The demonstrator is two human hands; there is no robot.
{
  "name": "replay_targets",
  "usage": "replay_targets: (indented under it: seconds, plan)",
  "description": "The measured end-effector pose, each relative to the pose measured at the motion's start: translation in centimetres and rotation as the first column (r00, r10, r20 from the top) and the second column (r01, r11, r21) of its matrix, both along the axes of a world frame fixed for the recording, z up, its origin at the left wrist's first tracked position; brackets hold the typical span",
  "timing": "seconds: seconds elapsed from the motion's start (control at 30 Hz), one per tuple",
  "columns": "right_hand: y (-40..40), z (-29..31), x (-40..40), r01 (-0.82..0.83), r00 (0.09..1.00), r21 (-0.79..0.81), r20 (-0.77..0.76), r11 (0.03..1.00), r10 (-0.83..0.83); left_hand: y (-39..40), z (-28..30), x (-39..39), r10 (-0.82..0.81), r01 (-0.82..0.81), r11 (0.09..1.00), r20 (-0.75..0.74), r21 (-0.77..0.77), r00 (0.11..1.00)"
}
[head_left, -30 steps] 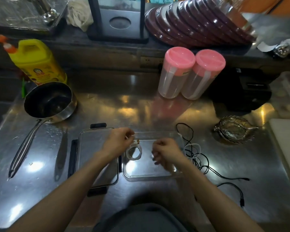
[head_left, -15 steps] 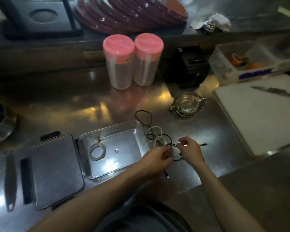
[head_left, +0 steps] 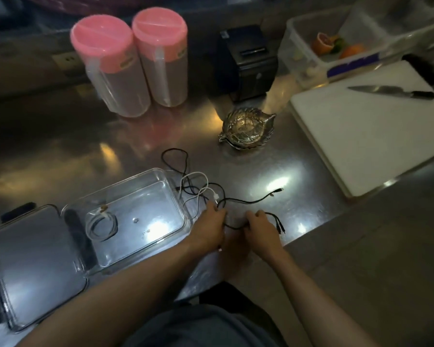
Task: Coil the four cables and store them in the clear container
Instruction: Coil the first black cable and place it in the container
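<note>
Both hands sit close together at the near edge of the worktop (head_left: 85,151). The left hand (head_left: 209,226) and the right hand (head_left: 260,227) are each closed on a stretch of a black cable (head_left: 248,202) that sags between them; its split plug end hangs just right of the right hand. Just beyond the left hand, a loose white cable (head_left: 198,180) and more black loops lie tangled on the steel. The clear container (head_left: 145,176) stands beside that tangle, with one coiled white cable (head_left: 101,225) inside at its left end. Its lid (head_left: 33,261) lies flat to the left.

Farther back stand two pink-capped jars (head_left: 125,63), a small glass dish (head_left: 247,128), a black box and a white cutting board (head_left: 366,136) with a knife (head_left: 391,91).

Half a second ago the hands were higher among the loops; they have drawn nearer the edge, and the view has swung down and right.

How many black cables are in the tangle is hard to make out. The lid's left side is cut off.
</note>
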State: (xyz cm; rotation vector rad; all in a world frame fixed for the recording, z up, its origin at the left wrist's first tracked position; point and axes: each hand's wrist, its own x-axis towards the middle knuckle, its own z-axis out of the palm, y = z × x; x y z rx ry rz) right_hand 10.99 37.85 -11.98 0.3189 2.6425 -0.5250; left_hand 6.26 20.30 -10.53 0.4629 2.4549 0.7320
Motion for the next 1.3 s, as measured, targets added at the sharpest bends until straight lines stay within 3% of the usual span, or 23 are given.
replay_targets:
  seconds: [0.1,0.2,0.3,0.43,0.5,0.6,0.67,0.73,0.83,0.97,1.1,1.17,1.3]
  plan:
    - [0.2,1.2,-0.5,0.125,0.977,-0.139,-0.157,0.982,-0.146,0.0,-0.4,-0.2,0.023,-0.025,0.998,0.039,0.065,0.999]
    - [0.4,3.7,-1.3,0.219,0.882,-0.359,-0.324,0.907,-0.341,0.0,0.2,-0.7,0.018,-0.02,0.988,0.014,0.154,1.0]
    - [0.1,7.2,-2.9,0.206,0.765,-0.48,-0.464,0.853,-0.446,-0.2,2.1,-1.3,0.037,-0.035,0.978,-0.005,0.204,0.999]
    - [-2.0,12.4,-5.0,0.093,0.684,-0.58,-0.553,0.809,-0.476,-1.0,5.4,-2.4,0.14,-0.129,0.95,-0.02,0.285,0.99]
    - [-3.5,14.5,-5.6,0.044,0.687,-0.657,-0.527,0.752,-0.501,-2.0,7.1,-3.2,0.227,-0.239,0.873,0.079,0.426,0.971]
    - [-6.1,17.1,-6.5,0.01,0.743,-0.843,-0.354,0.538,-0.568,-4.4,10.2,-4.0,0.335,-0.485,0.609,0.351,0.628,0.874]
    - [-7.9,18.8,-7.1,-0.011,0.788,-0.935,-0.227,0.355,-0.573,-6.5,12.0,-4.4,0.374,-0.543,0.53,0.396,0.651,0.839]
    - [-9.7,20.4,-8.0,-0.024,0.82,-0.969,-0.159,0.244,-0.549,-8.5,13.2,-4.4,0.382,-0.547,0.503,0.396,0.669,0.835]
    - [-12.3,22.7,-9.3,-0.089,0.848,-0.97,-0.193,0.225,-0.494,-11.4,14.0,-3.7,0.415,-0.528,0.513,0.343,0.676,0.843]
    - [-15.7,25.9,-11.3,-0.206,0.841,-0.932,-0.324,0.298,-0.433,-14.7,14.7,-2.4,0.42,-0.51,0.533,0.312,0.675,0.852]
    - [-19.2,28.6,-13.3,-0.295,0.811,-0.901,-0.413,0.319,-0.415,-16.9,15.0,-1.1,0.403,-0.534,0.451,0.371,0.715,0.837]
    - [-20.7,29.8,-14.4,-0.32,0.792,-0.89,-0.439,0.325,-0.424,-18.0,14.9,-0.5,0.399,-0.547,0.432,0.392,0.717,0.829]
    - [-22.4,32.0,-17.6,-0.324,0.73,-0.906,-0.422,0.271,-0.537,-19.9,14.5,1.0,0.349,-0.508,0.491,0.374,0.708,0.859]
